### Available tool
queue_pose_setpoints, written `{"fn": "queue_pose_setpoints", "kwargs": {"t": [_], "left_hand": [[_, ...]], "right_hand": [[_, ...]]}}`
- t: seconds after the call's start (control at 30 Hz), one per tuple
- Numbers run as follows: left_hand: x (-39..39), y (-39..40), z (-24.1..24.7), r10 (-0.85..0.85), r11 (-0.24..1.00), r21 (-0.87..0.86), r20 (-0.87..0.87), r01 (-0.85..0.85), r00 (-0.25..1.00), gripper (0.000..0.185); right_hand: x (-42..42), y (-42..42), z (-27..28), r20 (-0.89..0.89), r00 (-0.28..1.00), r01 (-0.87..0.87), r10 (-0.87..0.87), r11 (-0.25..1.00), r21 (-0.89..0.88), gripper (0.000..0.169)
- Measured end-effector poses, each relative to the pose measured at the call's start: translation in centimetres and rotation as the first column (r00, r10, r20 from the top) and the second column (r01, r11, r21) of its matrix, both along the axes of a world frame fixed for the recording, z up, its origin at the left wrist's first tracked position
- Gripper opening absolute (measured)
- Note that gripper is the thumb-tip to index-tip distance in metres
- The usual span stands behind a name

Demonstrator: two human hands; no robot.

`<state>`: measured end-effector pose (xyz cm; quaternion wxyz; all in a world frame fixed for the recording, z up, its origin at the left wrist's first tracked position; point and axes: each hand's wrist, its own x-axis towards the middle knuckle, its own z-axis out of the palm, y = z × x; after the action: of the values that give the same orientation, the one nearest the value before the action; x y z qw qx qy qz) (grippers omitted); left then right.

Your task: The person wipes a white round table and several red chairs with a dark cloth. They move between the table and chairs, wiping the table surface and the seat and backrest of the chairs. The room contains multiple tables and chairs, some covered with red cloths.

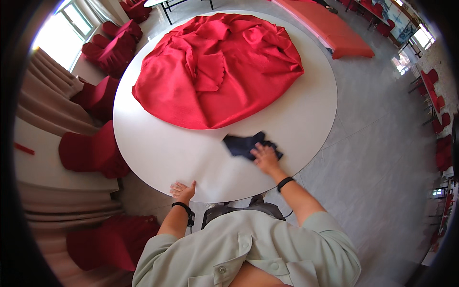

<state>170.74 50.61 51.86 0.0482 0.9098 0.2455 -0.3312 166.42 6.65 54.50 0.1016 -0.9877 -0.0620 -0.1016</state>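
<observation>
A dark blue cloth (240,145) lies crumpled on the near right part of a round white table (154,150). My right hand (265,157) presses on the cloth's right end, fingers spread, slightly blurred. At the table's near left edge, my left hand (183,191) rests with its fingers apart and nothing in it. Beyond both hands, a large red tablecloth (236,100) is heaped in loose folds over the far part of the tabletop; one scalloped edge shows near its middle.
Red-covered chairs (80,152) line the left side beside beige curtains (53,93). Past the table at upper right stands a long surface with a coral-red cover (322,27). Grey tiled floor (362,143) extends to the right, towards more tables and red chairs.
</observation>
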Motion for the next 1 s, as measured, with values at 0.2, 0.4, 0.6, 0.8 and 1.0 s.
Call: {"fn": "queue_pose_setpoints", "kwargs": {"t": [0.2, 0.4, 0.6, 0.8, 1.0], "left_hand": [[-2.2, -6.4, 1.8, -0.073, 0.995, -0.065, -0.043, 0.07, 0.996, 0.122], [-3.3, -6.6, 0.1, -0.077, 0.997, -0.017, 0.062, 0.079, 0.995, 0.121], [-4.5, -8.3, -1.5, -0.072, 0.994, -0.062, 0.223, 0.088, 0.972, 0.116], [-4.5, -10.9, -1.8, 0.092, 0.995, -0.062, 0.219, -0.08, 0.971, 0.111], [-6.9, -19.0, -2.3, 0.136, 0.987, -0.091, 0.07, -0.13, 0.988, 0.118]], "right_hand": [[-3.2, -17.6, 0.6, -0.061, 0.88, 0.475, -0.472, 0.878, 0.061, 0.05], [-6.2, -15.4, -1.3, -0.023, 0.747, 0.664, -0.664, 0.748, 0.0, 0.052], [-9.1, -3.2, -0.4, -0.078, 0.997, -0.006, 0.001, 0.998, -0.063, 0.054], [-5.4, 1.7, 1.5, -0.287, 0.667, -0.648, 0.687, 0.726, 0.232, 0.052], [3.7, -12.3, -0.7, 0.035, 0.932, -0.361, 0.361, 0.913, 0.189, 0.041]]}}
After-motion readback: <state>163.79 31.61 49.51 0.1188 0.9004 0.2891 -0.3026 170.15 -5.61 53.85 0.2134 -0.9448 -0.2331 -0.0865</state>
